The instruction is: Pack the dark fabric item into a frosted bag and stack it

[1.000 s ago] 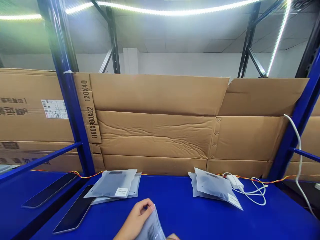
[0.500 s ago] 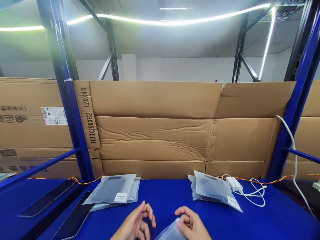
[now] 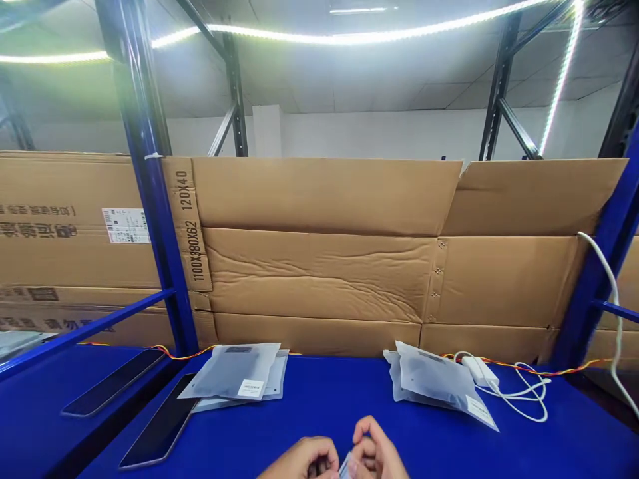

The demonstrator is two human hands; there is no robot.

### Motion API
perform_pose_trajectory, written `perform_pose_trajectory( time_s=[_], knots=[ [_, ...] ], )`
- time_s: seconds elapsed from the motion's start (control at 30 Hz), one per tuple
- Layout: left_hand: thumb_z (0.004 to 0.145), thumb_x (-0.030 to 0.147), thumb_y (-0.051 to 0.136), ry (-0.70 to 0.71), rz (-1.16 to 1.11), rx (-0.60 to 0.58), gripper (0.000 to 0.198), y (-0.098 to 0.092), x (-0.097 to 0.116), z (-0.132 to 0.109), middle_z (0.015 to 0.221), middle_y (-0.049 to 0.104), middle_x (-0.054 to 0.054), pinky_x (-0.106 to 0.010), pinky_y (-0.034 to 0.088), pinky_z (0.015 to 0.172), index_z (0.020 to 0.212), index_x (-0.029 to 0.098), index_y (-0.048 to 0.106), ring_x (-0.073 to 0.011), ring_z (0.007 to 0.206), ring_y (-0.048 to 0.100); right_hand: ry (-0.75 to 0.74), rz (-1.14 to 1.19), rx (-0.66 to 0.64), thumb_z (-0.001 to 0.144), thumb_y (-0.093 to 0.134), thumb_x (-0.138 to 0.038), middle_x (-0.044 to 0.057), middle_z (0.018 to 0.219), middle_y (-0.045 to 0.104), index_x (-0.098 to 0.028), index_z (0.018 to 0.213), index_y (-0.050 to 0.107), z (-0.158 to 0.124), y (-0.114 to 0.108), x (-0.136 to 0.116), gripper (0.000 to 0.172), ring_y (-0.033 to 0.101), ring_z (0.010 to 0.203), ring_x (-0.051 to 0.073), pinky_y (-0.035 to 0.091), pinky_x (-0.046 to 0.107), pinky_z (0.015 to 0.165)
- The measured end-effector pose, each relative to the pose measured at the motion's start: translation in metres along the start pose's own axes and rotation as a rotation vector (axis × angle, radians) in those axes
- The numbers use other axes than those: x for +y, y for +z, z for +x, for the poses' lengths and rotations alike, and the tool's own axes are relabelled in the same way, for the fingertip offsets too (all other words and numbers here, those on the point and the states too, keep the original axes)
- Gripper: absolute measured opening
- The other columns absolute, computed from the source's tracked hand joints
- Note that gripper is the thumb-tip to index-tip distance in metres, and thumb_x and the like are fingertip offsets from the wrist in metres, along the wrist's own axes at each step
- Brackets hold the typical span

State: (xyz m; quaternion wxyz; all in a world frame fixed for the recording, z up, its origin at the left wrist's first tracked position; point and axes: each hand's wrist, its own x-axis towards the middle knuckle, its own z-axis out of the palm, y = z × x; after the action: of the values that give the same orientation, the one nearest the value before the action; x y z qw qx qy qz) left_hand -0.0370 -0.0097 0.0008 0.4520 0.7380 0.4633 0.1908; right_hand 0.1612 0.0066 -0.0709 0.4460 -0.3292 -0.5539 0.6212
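Bench top [image 3: 309,406] bright blue, lower frame; cardboard boxes [image 3: 319,279] tan, black print; plastic bags [image 3: 232,372] frosted grey-white; cable [image 3: 519,402] white; wire [image 3: 529,366] red-yellow.

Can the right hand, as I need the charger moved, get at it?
Probably yes: only a flat grey bag lies between the right hand and the charger, easily passed over, though that hand now holds a small packet.

The head camera faces forward and down across the counter [image 3: 319,399] to cardboard boxes [image 3: 319,279], the left hand [image 3: 304,459] and right hand [image 3: 377,452] low in frame.
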Motion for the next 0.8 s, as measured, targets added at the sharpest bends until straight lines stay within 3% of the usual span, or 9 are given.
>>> perform_pose_trajectory(
  time_s=[0.17, 0.3, 0.37, 0.53, 0.6, 0.7, 0.77, 0.8],
  knots=[
    [0.083, 0.028, 0.059, -0.007, 0.099, -0.069, 0.008, -0.017, 0.001, -0.006, 0.075, 0.051, 0.006, -0.022, 0.034, 0.064, 0.081, 0.021, 0.064, -0.0126, 0.071, 0.044, -0.144, -0.029, 0.134, 0.081, 0.071, -0.057, -0.008, 0.066, 0.048, -0.026, 0.088, 0.042, -0.002, -0.026, -0.028, 0.043, 0.037, 0.058, 0.01, 0.027, 0.023, 0.057],
    [0.081, 0.033, 0.063, -0.066, 0.114, -0.066, 0.013, -0.036, -0.009, -0.014, 0.068, 0.051, 0.007, -0.023, 0.033, 0.06, 0.078, 0.02, 0.063, -0.0125, 0.065, 0.044, -0.189, -0.027, 0.297, 0.079, 0.073, -0.056, -0.009, 0.063, 0.044, -0.026, 0.083, 0.041, 0.0, -0.053, -0.039, 0.044, 0.036, 0.058, 0.01, 0.028, 0.023, 0.057],
    [0.082, 0.037, 0.063, -0.074, 0.095, -0.054, 0.018, -0.043, -0.012, -0.017, 0.067, 0.051, 0.007, -0.023, 0.033, 0.059, 0.079, 0.02, 0.064, -0.0126, 0.064, 0.044, -0.191, -0.043, 0.317, 0.08, 0.072, -0.056, -0.01, 0.062, 0.042, -0.026, 0.083, 0.041, 0.0, -0.06, -0.037, 0.043, 0.036, 0.058, 0.01, 0.027, 0.023, 0.057],
    [0.088, 0.049, 0.061, -0.003, 0.024, -0.01, 0.031, -0.031, -0.007, -0.013, 0.087, 0.063, 0.002, -0.024, 0.039, 0.07, 0.104, 0.023, 0.07, -0.0156, 0.078, 0.052, -0.211, -0.201, 0.269, 0.089, 0.062, -0.051, -0.007, 0.067, 0.05, -0.025, 0.088, 0.047, -0.003, -0.045, -0.026, 0.03, 0.047, 0.058, 0.012, 0.035, 0.023, 0.055],
    [0.089, 0.05, 0.061, 0.025, -0.005, -0.008, 0.03, -0.022, -0.007, -0.009, 0.086, 0.06, 0.003, -0.025, 0.038, 0.073, 0.096, 0.022, 0.068, -0.0159, 0.08, 0.05, -0.243, -0.368, 0.26, 0.092, 0.056, -0.048, -0.002, 0.072, 0.06, -0.024, 0.089, 0.052, -0.007, -0.036, -0.029, 0.025, 0.057, 0.062, 0.015, 0.045, 0.025, 0.057],
    [0.089, 0.057, 0.057, 0.05, -0.093, 0.012, 0.035, -0.014, -0.012, -0.003, 0.079, 0.051, 0.005, -0.024, 0.036, 0.072, 0.084, 0.022, 0.057, -0.0148, 0.078, 0.044, -0.456, -0.778, 0.216, 0.09, 0.06, -0.048, 0.011, 0.111, 0.073, -0.023, 0.112, 0.059, -0.014, -0.029, -0.038, 0.033, 0.07, 0.101, 0.026, 0.057, 0.036, 0.086],
    [0.088, 0.063, 0.056, 0.051, -0.218, 0.039, 0.041, -0.014, -0.018, 0.0, 0.076, 0.045, 0.006, -0.024, 0.035, 0.07, 0.082, 0.023, 0.052, -0.0142, 0.075, 0.04, -0.709, -1.041, 0.136, 0.083, 0.069, -0.053, 0.009, 0.134, 0.067, -0.029, 0.125, 0.058, -0.018, -0.026, -0.037, 0.049, 0.063, 0.122, 0.03, 0.053, 0.043, 0.102],
    [0.087, 0.065, 0.058, 0.049, -0.309, 0.051, 0.042, -0.015, -0.021, 0.001, 0.075, 0.043, 0.007, -0.024, 0.034, 0.068, 0.081, 0.023, 0.05, -0.0138, 0.073, 0.038, -0.836, -1.141, 0.094, 0.082, 0.071, -0.053, 0.005, 0.135, 0.067, -0.033, 0.125, 0.059, -0.019, -0.023, -0.034, 0.049, 0.063, 0.123, 0.03, 0.053, 0.043, 0.104]
  ],
)
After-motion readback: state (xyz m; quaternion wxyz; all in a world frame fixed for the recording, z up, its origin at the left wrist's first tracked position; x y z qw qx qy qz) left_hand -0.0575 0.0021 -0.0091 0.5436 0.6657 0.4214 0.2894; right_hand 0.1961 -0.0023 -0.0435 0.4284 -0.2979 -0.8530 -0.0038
